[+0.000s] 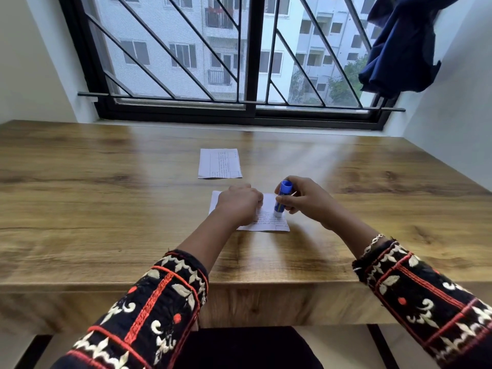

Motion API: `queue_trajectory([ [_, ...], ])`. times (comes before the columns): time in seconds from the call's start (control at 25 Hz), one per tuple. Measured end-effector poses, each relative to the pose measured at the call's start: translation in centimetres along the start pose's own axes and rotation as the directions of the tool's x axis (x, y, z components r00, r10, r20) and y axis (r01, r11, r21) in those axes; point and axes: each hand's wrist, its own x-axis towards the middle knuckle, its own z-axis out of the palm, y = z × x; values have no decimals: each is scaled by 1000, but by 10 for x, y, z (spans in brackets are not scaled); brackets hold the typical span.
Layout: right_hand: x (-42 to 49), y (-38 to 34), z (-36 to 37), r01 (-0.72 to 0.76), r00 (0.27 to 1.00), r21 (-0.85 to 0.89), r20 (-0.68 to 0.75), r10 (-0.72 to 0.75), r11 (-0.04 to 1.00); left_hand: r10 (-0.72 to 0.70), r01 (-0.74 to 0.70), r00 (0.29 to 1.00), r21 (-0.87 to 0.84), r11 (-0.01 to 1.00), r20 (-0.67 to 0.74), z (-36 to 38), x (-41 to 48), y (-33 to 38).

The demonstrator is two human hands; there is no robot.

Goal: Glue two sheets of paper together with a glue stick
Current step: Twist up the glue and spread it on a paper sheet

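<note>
A small printed sheet of paper (274, 222) lies on the wooden table (106, 203) in front of me. My left hand (238, 205) rests on its left half and holds it down; the fingers are hidden behind the back of the hand. My right hand (306, 199) grips a blue glue stick (282, 198) held nearly upright, with its white tip touching the right side of that sheet. A second printed sheet (220, 163) lies flat farther back, apart from both hands.
The table runs back to a barred window (239, 62). A dark blue cloth (402, 43) hangs at the upper right by the wall. The table's front edge (266, 284) is close to my forearms.
</note>
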Motion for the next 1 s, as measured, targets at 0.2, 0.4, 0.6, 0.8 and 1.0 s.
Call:
queue_trajectory([
  [0.2, -12, -2, 0, 15, 1000, -28, 13, -15, 999, -2, 2, 1000, 3, 1000, -1, 0, 0, 0],
  [0.4, -24, -5, 0, 7, 1000, -14, 31, -6, 1000, -4, 4, 1000, 5, 1000, -7, 0, 1, 1],
  [0.6, -32, -6, -1, 6, 999, -4, 44, -6, 1000, -4, 4, 1000, 3, 1000, -10, 1, 1, 1],
  [0.8, -37, 1, -7, -47, 999, 212, 27, 42, 976, -2, 2, 1000, -10, 1000, -14, 1, 0, 0],
  [1.0, -46, 9, -18, -62, 992, 559, -55, 111, 827, -5, 4, 1000, -23, 1000, -27, 3, 1, -1],
])
